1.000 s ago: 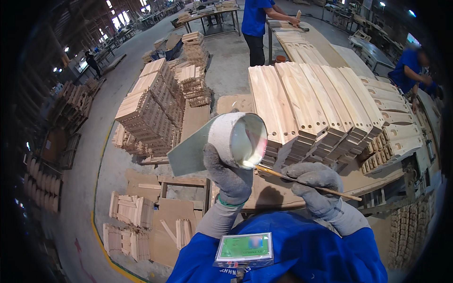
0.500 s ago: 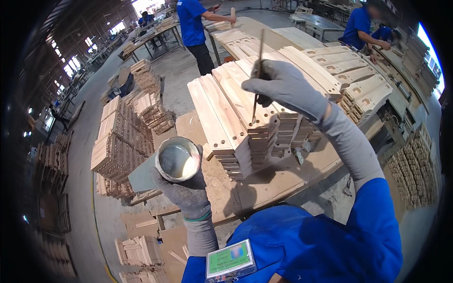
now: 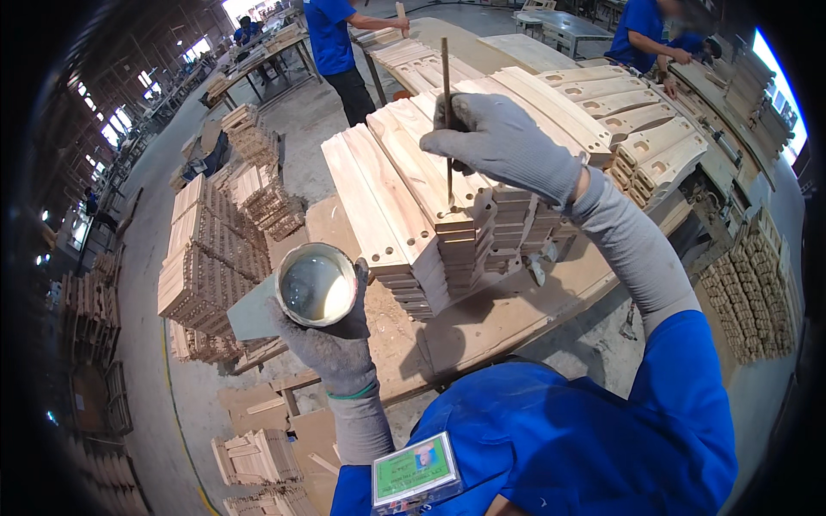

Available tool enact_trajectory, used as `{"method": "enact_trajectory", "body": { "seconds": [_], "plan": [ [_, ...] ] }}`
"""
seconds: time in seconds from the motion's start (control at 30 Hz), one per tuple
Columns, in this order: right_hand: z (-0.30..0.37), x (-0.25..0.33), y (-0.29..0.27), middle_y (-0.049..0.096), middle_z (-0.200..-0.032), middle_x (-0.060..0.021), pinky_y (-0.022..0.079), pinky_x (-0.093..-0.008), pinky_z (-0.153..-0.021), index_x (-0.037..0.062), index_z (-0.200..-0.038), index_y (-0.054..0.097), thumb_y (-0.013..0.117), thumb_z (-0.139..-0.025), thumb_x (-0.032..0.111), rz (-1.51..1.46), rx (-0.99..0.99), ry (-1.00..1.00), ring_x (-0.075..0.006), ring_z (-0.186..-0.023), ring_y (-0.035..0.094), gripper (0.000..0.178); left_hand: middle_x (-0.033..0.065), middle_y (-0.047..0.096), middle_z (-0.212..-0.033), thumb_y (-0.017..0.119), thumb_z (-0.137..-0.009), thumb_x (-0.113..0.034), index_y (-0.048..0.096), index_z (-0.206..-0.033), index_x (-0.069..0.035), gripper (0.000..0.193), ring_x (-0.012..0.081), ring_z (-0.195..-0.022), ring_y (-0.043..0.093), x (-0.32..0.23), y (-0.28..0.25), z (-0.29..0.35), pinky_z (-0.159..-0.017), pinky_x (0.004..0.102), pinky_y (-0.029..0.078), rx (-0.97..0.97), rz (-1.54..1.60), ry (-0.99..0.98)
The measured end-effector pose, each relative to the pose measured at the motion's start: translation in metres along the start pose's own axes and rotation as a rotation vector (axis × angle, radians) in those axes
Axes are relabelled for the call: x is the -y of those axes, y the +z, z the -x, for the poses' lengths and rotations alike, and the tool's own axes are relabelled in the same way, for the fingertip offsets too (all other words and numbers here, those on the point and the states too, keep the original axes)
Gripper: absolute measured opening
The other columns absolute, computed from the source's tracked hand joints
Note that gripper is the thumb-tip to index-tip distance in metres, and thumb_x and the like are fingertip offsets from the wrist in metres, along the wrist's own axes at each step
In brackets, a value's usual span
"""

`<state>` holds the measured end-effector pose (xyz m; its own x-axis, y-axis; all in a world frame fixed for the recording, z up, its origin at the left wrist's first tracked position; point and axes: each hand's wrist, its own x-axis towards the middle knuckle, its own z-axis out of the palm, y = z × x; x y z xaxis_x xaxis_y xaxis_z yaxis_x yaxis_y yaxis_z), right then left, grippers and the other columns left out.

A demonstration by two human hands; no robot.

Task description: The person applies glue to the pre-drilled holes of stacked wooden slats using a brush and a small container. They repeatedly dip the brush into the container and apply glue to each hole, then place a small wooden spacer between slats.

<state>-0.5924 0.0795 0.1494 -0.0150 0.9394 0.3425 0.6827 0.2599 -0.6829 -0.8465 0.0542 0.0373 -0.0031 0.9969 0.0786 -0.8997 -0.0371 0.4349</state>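
My gloved left hand (image 3: 334,351) is wrapped around a round cup (image 3: 282,288) of whitish liquid, with its mouth facing up. A flat grey-green piece (image 3: 249,311) juts out from the cup's left side; whether it is a handle I cannot tell. In my gloved right hand (image 3: 516,146) a thin stick (image 3: 446,73) is pinched nearly upright. Its lower tip is at a drilled hole near the end of a pale wooden board (image 3: 403,176). That board lies on top of a stack, beside others with paired holes in their near ends (image 3: 366,202).
The stacks stand on a brown board-topped table (image 3: 391,344). More slotted wooden parts (image 3: 662,142) lie to the right. Piles of wood (image 3: 206,258) occupy the floor at left. One co-worker (image 3: 331,39) stands beyond the table, another (image 3: 637,34) at far right.
The stick has turned more upright, and its tip has shifted a little along the board ends to the right. The cup stays in my left hand. The whole view has shifted slightly.
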Motion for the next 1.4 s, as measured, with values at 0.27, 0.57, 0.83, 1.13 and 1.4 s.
{"method": "enact_trajectory", "body": {
  "seconds": [0.27, 0.57, 0.83, 1.13, 1.4],
  "plan": [
    [0.003, -0.012, 0.008, 0.058, -0.074, -0.0223, 0.045, -0.0443, -0.066, -0.0013, -0.081, 0.058, 0.054, -0.081, 0.037, 0.193, 0.027, -0.146, -0.0393, -0.073, 0.057, 0.038, 0.0120, 0.044, -0.130, 0.042, -0.094, -0.043, 0.043, -0.130, -0.014, 0.046, 0.0350, -0.119, 0.046, 0.002, 0.004, 0.002, -0.098, 0.0627, 0.037, 0.014, -0.020, 0.032],
    [-0.001, -0.009, 0.020, 0.057, -0.072, -0.0217, 0.044, -0.0435, -0.065, -0.0028, -0.078, 0.057, 0.055, -0.081, 0.039, 0.142, 0.064, -0.170, -0.0383, -0.070, 0.056, 0.042, 0.0117, 0.043, -0.131, 0.041, -0.095, -0.039, 0.042, -0.129, -0.012, 0.044, 0.0332, -0.119, 0.046, 0.009, 0.008, 0.004, -0.096, 0.0619, 0.041, -0.063, -0.438, 0.233],
    [-0.005, -0.014, 0.016, 0.058, -0.070, -0.0192, 0.044, -0.0408, -0.062, -0.0029, -0.079, 0.058, 0.057, -0.081, 0.039, 0.024, 0.039, -0.157, -0.0343, -0.067, 0.056, 0.042, 0.0091, 0.046, -0.128, 0.040, -0.095, -0.040, 0.046, -0.126, -0.011, 0.043, 0.0301, -0.117, 0.047, -0.003, 0.015, 0.004, -0.095, 0.0586, 0.043, -0.049, -0.150, 0.150],
    [0.065, 0.039, 0.003, 0.065, -0.083, -0.0095, 0.052, -0.0244, -0.067, 0.0016, -0.090, 0.060, 0.067, -0.079, 0.004, -0.776, 0.027, -0.105, -0.0121, -0.074, 0.061, 0.013, 0.0114, 0.048, -0.130, 0.036, -0.096, -0.039, 0.045, -0.128, -0.009, 0.045, 0.0282, -0.118, 0.050, 0.012, 0.025, 0.010, -0.095, 0.0516, 0.046, 0.301, -0.060, 0.111],
    [0.106, 0.017, 0.037, 0.065, -0.098, -0.0167, 0.053, -0.0324, -0.071, 0.0011, -0.091, 0.061, 0.065, -0.078, -0.005, -0.737, 0.126, -0.442, -0.0195, -0.084, 0.064, 0.014, 0.0092, 0.048, -0.130, 0.036, -0.095, -0.042, 0.042, -0.130, -0.005, 0.051, 0.0230, -0.121, 0.045, 0.026, 0.046, 0.023, -0.103, 0.0419, 0.036, 0.133, -0.139, 0.252]
  ]
}}
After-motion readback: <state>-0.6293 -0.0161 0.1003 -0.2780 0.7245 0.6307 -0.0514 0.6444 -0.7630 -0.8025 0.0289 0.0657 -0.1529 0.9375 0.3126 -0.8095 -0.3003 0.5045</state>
